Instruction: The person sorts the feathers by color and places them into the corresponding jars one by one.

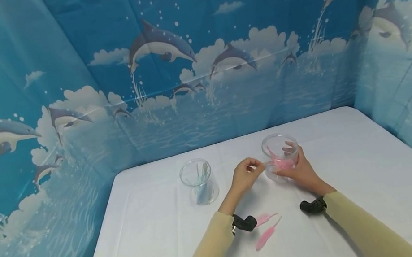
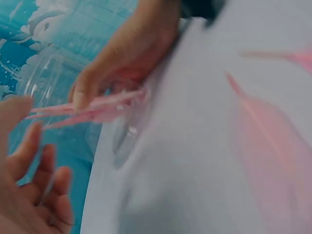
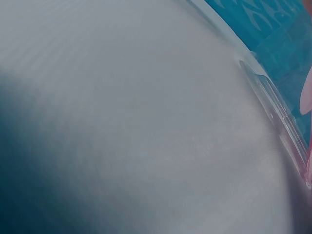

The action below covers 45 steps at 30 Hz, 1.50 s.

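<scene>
My right hand point(image 1: 299, 169) grips a clear footed plastic cup point(image 1: 278, 137), thumb in front and fingers round its far side. Pink feathers point(image 1: 284, 164) show through the cup's wall, and a quill slants upward inside. Beside the cup's left wall, my left hand point(image 1: 245, 175) has thumb and forefinger brought together at thin pink quills point(image 2: 53, 109). It seems to pinch one feather there; the contact is blurred. Two loose pink feathers point(image 1: 264, 239) lie on the table near my left wrist. The right wrist view catches just the edge of the cup point(image 3: 275, 109).
A second clear footed cup point(image 1: 197, 184) stands to the left, with pale blue feathers point(image 1: 202, 194) in it, quills up. A white cloth covers the table point(image 1: 148, 247). Blue dolphin-printed curtains point(image 1: 172, 120) hang along its back and sides.
</scene>
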### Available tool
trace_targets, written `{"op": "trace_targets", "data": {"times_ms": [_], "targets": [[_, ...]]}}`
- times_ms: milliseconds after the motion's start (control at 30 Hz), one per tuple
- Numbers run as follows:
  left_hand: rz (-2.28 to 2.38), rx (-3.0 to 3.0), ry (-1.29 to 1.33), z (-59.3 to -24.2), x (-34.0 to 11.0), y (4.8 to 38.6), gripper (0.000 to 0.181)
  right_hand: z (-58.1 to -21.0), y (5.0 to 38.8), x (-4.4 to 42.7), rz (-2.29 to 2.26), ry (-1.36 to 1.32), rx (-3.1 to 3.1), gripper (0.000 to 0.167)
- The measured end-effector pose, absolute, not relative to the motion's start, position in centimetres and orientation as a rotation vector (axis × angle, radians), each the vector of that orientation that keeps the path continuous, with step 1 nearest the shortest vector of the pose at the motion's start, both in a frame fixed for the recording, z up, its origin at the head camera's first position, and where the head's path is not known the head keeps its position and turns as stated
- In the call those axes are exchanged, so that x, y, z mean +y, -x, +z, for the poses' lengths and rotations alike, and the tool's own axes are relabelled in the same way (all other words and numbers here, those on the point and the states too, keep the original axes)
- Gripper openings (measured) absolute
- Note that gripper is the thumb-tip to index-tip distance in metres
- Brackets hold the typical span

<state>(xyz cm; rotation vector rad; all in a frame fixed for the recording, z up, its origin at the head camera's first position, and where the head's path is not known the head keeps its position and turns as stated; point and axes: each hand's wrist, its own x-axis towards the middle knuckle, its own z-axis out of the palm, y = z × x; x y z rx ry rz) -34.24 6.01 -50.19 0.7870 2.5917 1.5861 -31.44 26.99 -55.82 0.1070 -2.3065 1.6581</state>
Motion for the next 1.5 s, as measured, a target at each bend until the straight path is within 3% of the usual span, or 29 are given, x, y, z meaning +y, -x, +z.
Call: {"op": "trace_targets", "data": {"times_ms": [333,533,833,1067,1500], "targets": [[0.428,2.723,-1.08,-50.7,3.9,29.7,0.035,-56.2,32.3,27.5,1.622,-0.079,-2.319,0.107],[0.267,2.773,-1.128,-50.2,4.1,28.0,0.028,-56.4,32.7,27.6,1.621,-0.055,-2.336,0.108],[0.204,2.737,-1.147,-50.7,3.9,28.1,0.024,-56.2,32.5,27.4,1.631,-0.061,-2.337,0.108],[0.438,2.638,-1.137,-50.3,3.3,28.8,0.019,-55.9,32.5,27.2,1.64,-0.07,-2.334,0.109],[1.678,2.313,-0.921,-45.9,5.2,33.4,0.02,-56.0,32.1,27.0,1.652,-0.063,-2.343,0.108]]}}
